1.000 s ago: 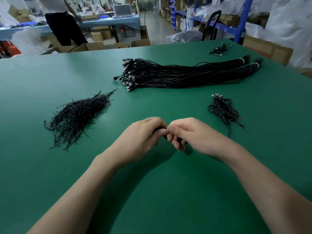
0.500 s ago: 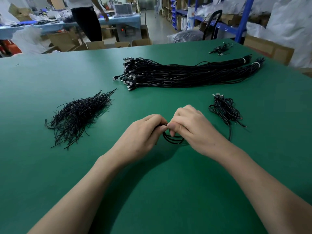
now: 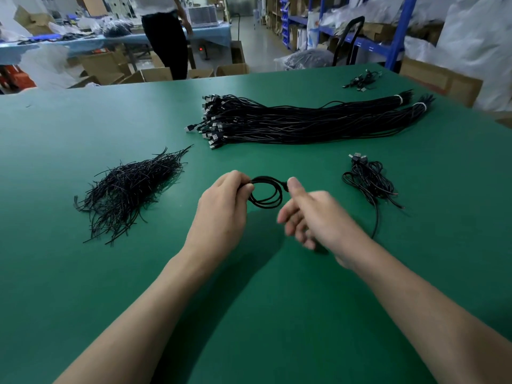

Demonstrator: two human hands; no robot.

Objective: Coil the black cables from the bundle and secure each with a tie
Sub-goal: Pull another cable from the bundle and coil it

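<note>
We hold a small coil of black cable just above the green counter, near the middle of the view. It is wound into a few round loops, one lying over another. Our left hand pinches the coil at its 9 o'clock edge, fingers closed on the strands. Our right hand sits at the coil's 3 o'clock side: its thumb touches the loops where a darker knot-like spot shows, while the other fingers hang loose and spread below; they are blurred, so we cannot tell whether the thumb is pressing against anything.

At 3 o'clock from the coil, a little apart, lies a loose heap of coiled cables with plugs at its far end and one strand trailing toward us. At 9 o'clock from the coil lies a ragged pile of thin black ties, fanned out on the counter. At 12 o'clock, farther off, the long bundle of black cables stretches across the counter, its plugs bunched at the left end and two white bands around the right end. Beyond that, at about 1 o'clock near the counter's far edge, sits a small cluster of cables. Past the counter a person stands among cardboard boxes, and blue shelving rises at 1 o'clock.
</note>
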